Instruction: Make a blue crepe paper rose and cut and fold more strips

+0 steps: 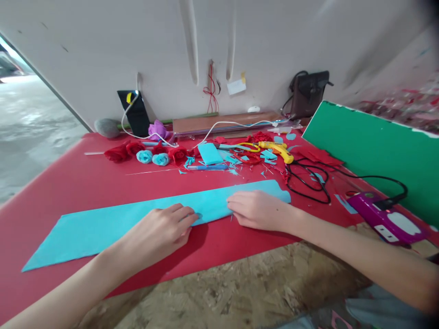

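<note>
A long folded strip of light blue crepe paper (pixel 113 226) lies slantwise across the red-covered table. My left hand (pixel 171 224) is closed at its near edge, fingertips bent down onto the paper, with the thumb partly hidden below. To the right, my right hand (pixel 254 210) pinches the same edge between thumb and fingers. A small thin point shows just under the right fingertips; what it belongs to I cannot make out. The paper's right end, loosely folded, extends past my right hand.
Behind the strip lie red paper roses (pixel 116 153), two blue paper roses (pixel 160 159), blue scraps, a blue pen (pixel 207 167), yellow-handled scissors (pixel 252 147) and a yellow glue gun (pixel 279 151). Its black cable reaches a purple power strip (pixel 387 219). A green board (pixel 380 155) leans at right.
</note>
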Action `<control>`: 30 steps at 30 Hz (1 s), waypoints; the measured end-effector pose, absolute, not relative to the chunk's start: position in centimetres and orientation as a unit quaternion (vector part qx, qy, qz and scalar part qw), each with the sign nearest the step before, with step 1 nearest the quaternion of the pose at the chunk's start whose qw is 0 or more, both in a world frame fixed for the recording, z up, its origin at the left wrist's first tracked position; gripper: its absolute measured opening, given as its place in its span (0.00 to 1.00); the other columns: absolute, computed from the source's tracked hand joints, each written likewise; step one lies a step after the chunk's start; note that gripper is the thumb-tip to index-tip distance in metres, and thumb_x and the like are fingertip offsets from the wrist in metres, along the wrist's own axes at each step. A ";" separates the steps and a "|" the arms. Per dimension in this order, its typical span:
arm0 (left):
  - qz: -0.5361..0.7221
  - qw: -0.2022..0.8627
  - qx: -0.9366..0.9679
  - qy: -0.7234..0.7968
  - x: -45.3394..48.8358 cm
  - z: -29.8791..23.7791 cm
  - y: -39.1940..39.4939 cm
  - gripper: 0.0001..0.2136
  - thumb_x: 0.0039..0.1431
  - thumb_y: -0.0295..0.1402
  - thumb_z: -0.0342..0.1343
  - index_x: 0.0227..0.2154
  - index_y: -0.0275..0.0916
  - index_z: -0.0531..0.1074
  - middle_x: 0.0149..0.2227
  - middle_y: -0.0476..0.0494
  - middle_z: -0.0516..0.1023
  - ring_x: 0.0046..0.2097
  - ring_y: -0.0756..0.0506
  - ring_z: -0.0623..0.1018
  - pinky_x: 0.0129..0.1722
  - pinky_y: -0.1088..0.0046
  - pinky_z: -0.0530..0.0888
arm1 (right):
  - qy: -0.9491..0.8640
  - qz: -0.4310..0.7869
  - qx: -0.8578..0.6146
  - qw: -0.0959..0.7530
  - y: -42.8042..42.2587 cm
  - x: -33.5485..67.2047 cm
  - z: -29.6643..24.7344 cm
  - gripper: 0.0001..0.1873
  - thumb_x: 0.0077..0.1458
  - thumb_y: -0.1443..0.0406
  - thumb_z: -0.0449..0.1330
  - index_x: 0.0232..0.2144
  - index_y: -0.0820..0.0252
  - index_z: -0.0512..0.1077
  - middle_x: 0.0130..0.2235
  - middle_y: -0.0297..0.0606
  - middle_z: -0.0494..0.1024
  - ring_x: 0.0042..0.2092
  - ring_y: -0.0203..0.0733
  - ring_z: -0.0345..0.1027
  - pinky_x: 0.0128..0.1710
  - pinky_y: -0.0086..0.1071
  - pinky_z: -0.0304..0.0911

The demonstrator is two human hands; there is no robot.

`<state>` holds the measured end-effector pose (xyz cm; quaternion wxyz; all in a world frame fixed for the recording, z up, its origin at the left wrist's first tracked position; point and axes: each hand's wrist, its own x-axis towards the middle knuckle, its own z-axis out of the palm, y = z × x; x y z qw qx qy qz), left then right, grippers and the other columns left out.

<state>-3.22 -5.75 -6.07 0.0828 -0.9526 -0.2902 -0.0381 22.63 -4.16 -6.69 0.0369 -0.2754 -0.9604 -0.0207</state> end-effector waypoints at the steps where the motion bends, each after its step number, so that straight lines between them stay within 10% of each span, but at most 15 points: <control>1: -0.047 0.084 -0.951 -0.294 -3.1 -6.1 -5.7 0.13 0.55 0.24 0.43 0.37 0.35 0.72 0.35 0.40 0.77 0.33 0.44 0.76 0.28 0.70 0.72 | -0.958 -0.004 -0.283 0.046 -4.1 22.6 -6.5 0.11 0.57 0.69 0.48 0.33 0.66 0.70 0.35 0.42 0.74 0.39 0.41 0.66 0.37 0.33 0.61; 30: -0.067 -0.041 -0.953 -0.292 -4.5 -5.6 -4.5 0.13 0.60 0.29 0.44 0.36 0.39 0.75 0.41 0.45 0.77 0.38 0.47 0.78 0.36 0.74 0.74 | -0.942 0.130 -0.292 0.101 -3.1 23.7 -6.1 0.14 0.58 0.61 0.50 0.34 0.61 0.74 0.41 0.40 0.76 0.45 0.39 0.68 0.46 0.33 0.61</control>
